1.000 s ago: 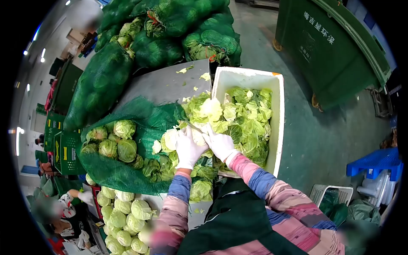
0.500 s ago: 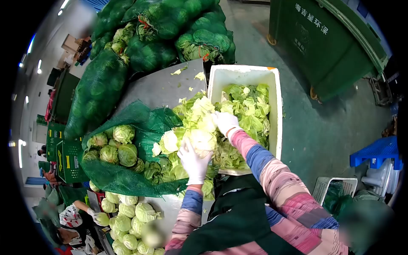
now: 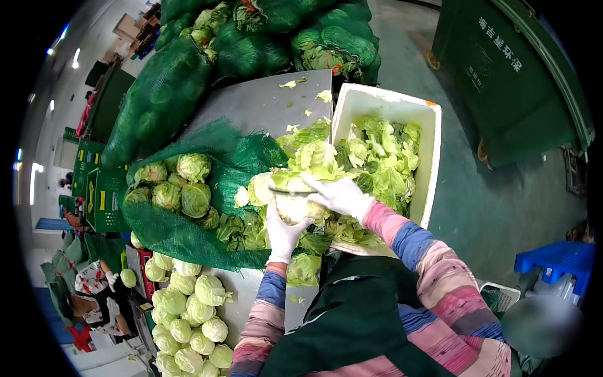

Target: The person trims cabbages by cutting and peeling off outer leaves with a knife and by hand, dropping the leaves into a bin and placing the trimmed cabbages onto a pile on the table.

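Both hands wear white gloves: the left hand (image 3: 284, 234) and the right hand (image 3: 342, 196) stand out against a pale yellow-green cabbage (image 3: 295, 207). The sleeves (image 3: 411, 251) carry broad stripes of pink, blue and grey, over a dark green apron (image 3: 352, 320). The knife (image 3: 290, 189) blade looks dull grey. Loose leaves (image 3: 383, 163) in the white foam box (image 3: 432, 157) run from light lime to darker green (the outer ones are the darkest). A deep green mesh sack (image 3: 188, 242) lies across the grey metal table (image 3: 264, 110), near its front edge. The bin (image 3: 502, 81) is dark green with white lettering.
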